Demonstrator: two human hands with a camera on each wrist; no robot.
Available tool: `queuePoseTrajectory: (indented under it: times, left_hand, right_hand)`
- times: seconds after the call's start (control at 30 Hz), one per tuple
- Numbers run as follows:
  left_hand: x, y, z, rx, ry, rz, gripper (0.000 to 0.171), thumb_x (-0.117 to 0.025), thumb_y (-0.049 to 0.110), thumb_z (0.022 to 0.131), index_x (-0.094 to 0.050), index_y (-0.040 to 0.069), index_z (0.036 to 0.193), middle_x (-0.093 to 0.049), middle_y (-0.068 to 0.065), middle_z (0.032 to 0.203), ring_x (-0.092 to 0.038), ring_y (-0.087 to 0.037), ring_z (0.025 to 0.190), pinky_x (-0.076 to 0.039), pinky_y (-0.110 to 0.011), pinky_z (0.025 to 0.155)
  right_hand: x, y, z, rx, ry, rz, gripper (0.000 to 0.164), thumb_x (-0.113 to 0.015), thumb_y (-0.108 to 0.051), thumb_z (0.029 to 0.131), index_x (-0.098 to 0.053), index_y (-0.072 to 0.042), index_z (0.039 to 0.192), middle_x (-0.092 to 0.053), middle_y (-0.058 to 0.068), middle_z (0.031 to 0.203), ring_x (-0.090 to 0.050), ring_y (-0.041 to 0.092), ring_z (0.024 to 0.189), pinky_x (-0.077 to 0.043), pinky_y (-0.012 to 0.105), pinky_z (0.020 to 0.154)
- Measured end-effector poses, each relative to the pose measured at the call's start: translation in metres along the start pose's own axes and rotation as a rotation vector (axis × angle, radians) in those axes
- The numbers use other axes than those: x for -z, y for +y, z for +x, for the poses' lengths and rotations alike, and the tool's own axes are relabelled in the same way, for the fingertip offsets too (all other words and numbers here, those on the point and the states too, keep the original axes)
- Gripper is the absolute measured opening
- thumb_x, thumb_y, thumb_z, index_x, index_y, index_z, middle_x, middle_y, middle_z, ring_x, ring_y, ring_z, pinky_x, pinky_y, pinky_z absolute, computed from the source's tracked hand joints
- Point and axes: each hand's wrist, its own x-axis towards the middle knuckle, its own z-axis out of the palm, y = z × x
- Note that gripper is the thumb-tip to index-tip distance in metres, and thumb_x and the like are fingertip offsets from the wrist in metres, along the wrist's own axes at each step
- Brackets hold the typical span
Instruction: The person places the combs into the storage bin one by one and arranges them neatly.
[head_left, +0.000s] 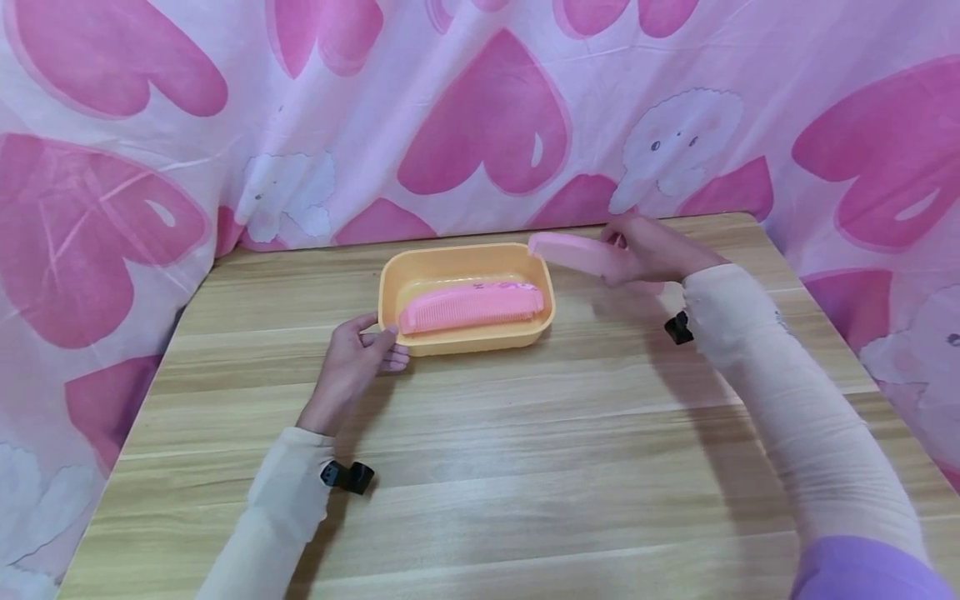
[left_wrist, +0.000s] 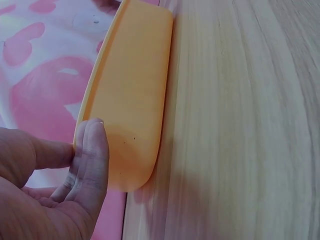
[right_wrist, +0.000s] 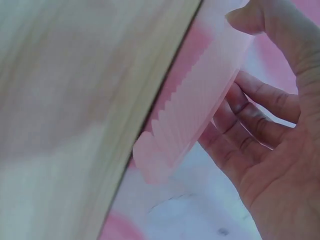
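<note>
A yellow-orange plastic tub (head_left: 465, 346) stands toward the back of the table with a pink comb (head_left: 472, 308) lying lengthwise inside it. My left hand (head_left: 352, 358) pinches the tub's near left corner, thumb at the rim and fingers against the outer wall (left_wrist: 135, 85). Just right of the tub, my right hand (head_left: 648, 250) grips a paler pink comb (head_left: 573, 252) by one end. Its other end reaches the tub's back right corner. The right wrist view shows the teeth of this comb (right_wrist: 187, 105), with the thumb on one side and the fingers behind.
The wood-grain table (head_left: 480, 467) runs back to a pink curtain (head_left: 360, 142) with hearts and white cartoon animals, which also hangs at both sides. A small black device (head_left: 352, 477) is fixed at the left wrist, another black device (head_left: 678, 327) at the right.
</note>
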Motion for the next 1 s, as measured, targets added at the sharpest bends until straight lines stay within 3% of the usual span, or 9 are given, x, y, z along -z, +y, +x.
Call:
queuePoseTrajectory:
  times: [0.27, 0.5, 0.73, 1.0]
  left_hand:
    - [-0.011, 0.002, 0.005, -0.014, -0.006, -0.018, 0.047, -0.053, 0.011, 0.106, -0.040, -0.003, 0.148, -0.071, -0.027, 0.100, -0.074, -0.026, 0.083, -0.065, -0.034, 0.078]
    - [-0.020, 0.003, 0.009, -0.004, 0.003, -0.012, 0.051, -0.053, 0.015, 0.106, -0.037, -0.002, 0.151, -0.072, -0.024, 0.099, -0.074, -0.030, 0.086, -0.065, -0.035, 0.079]
    - [-0.029, 0.006, 0.010, -0.009, -0.003, -0.044, 0.054, -0.053, 0.013, 0.106, -0.032, -0.004, 0.153, -0.072, -0.025, 0.099, -0.074, -0.032, 0.088, -0.065, -0.033, 0.077]
    - [-0.034, 0.007, 0.011, -0.022, -0.011, -0.044, 0.050, -0.053, 0.013, 0.106, -0.037, -0.002, 0.151, -0.072, -0.026, 0.099, -0.074, -0.033, 0.088, -0.065, -0.031, 0.076]
  right_hand:
    - [-0.002, -0.045, 0.027, 0.131, -0.040, -0.088, 0.052, -0.085, -0.016, 0.073, -0.066, 0.007, 0.115, -0.067, 0.017, 0.105, -0.060, 0.030, 0.094, -0.053, 0.043, 0.081]
    - [-0.014, -0.083, 0.049, 0.122, -0.178, -0.078, 0.060, -0.086, -0.016, 0.075, -0.061, 0.006, 0.125, -0.064, 0.017, 0.120, -0.056, 0.032, 0.106, -0.052, 0.045, 0.095]
    - [-0.034, -0.095, 0.058, 0.110, -0.267, -0.054, 0.064, -0.084, -0.016, 0.075, -0.058, 0.007, 0.129, -0.059, 0.016, 0.126, -0.056, 0.030, 0.110, -0.051, 0.042, 0.101]
    - [-0.049, -0.097, 0.059, 0.042, -0.292, 0.003, 0.065, -0.087, -0.018, 0.078, -0.057, 0.002, 0.133, -0.056, 0.011, 0.131, -0.054, 0.028, 0.117, -0.050, 0.042, 0.107]
